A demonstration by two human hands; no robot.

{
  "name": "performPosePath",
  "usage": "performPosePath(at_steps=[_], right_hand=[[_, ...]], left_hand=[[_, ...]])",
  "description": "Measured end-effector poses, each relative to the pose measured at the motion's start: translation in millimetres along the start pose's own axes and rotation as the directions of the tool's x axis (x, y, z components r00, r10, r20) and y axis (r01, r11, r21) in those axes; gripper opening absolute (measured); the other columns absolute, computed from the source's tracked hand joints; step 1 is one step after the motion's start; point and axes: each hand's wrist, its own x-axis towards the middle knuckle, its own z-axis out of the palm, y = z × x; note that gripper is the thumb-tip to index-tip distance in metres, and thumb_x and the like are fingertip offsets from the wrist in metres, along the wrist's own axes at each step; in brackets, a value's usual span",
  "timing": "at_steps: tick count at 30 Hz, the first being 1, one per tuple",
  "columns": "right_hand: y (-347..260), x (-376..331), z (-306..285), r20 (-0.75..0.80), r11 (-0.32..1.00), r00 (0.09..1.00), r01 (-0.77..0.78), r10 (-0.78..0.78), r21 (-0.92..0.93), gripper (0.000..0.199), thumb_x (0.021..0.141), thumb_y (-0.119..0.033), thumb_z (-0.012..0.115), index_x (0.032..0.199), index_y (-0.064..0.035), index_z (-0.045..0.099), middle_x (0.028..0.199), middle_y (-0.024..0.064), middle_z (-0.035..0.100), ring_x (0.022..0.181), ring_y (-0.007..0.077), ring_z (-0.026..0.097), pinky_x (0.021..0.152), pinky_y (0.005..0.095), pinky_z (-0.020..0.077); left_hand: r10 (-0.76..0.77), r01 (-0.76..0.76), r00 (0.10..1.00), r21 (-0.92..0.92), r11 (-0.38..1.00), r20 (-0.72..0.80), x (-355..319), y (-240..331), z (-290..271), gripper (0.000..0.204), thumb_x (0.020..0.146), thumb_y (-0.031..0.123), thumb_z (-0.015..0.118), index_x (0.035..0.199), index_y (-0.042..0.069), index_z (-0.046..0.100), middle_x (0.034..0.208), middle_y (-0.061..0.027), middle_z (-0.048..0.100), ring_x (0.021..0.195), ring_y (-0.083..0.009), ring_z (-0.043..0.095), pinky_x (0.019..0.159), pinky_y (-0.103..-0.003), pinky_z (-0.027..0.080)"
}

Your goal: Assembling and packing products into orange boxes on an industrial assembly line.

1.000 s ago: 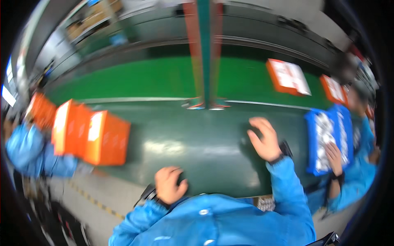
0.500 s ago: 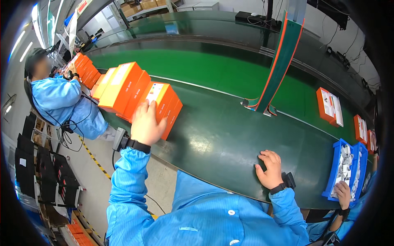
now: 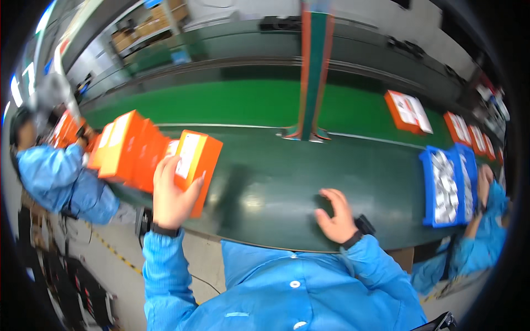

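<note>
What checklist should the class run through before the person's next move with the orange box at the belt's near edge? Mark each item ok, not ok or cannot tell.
1. Left hand has hold of the orange box: ok, fingers wrap its near side.
2. Orange box fully supported by the dark green belt: cannot tell, its lower corner sits at the near edge.
3. Right hand free: ok, it rests spread on the belt, holding nothing.
4. Belt bare between the two hands: ok.
5. Neighbouring orange boxes apart from the held one: not ok, they crowd against it.
6. Blue tray out of the way: ok, far right.
</note>
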Motion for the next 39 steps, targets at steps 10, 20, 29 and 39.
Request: performPosePath(at_steps=[10,20,29,39], right_hand=[[-94.3,0.9,52.1,-0.007,0.795,1.000,0.012,-0.009,0.607,0.117,0.099,-0.055,0.072,0.172,0.0017,0.001,0.172,0.0241,0.021,0.162,0.0383,0.021,0.132,0.0500,0.0186],[-92.3,-20.1,33.8,0.021,0.772,0.997,-0.076,0.081,0.631,0.115,0.104,-0.057,0.061,0.170,0.0045,-0.010,0.173,0.0285,0.010,0.164,0.0398,0.012,0.132,0.0512,0.0164],[-78.7,-13.5,35.3,0.073,0.829,0.991,-0.132,0.110,0.544,0.106,0.108,-0.055,0.057,0.170,0.0069,-0.002,0.173,0.0296,0.013,0.164,0.0405,0.014,0.133,0.0492,0.0175],[-85.0,-6.8,-26.6,-0.014,0.831,0.994,-0.085,0.111,0.549,0.099,0.099,-0.031,0.076,0.171,0.0024,0.017,0.169,0.0214,0.031,0.159,0.0331,0.031,0.130,0.0444,0.0260]], left_hand=[[0.054,0.381,0.917,-0.906,0.185,0.396,-90.5,148.6,81.0,0.080,0.099,0.043,0.069,0.157,-0.004,0.040,0.152,-0.0171,0.054,0.139,-0.0289,0.057,0.118,-0.043,0.045],[0.091,0.639,0.758,-0.763,0.096,0.646,-68.2,140.9,86.8,0.042,0.083,0.023,0.078,0.121,0.005,0.073,0.119,-0.0201,0.070,0.105,-0.0431,0.065,0.095,-0.055,0.050],[0.237,0.629,0.707,-0.746,0.222,0.666,-66.8,123.8,106.3,0.078,0.090,0.034,0.081,0.153,0.001,0.048,0.145,-0.0118,0.062,0.133,-0.0255,0.062,0.115,-0.041,0.049],[0.076,0.538,0.840,-0.843,0.012,0.537,-85.6,125.3,118.8,0.099,0.081,0.041,0.089,0.159,0.002,0.039,0.150,-0.0125,0.055,0.140,-0.0286,0.057,0.118,-0.045,0.047]])
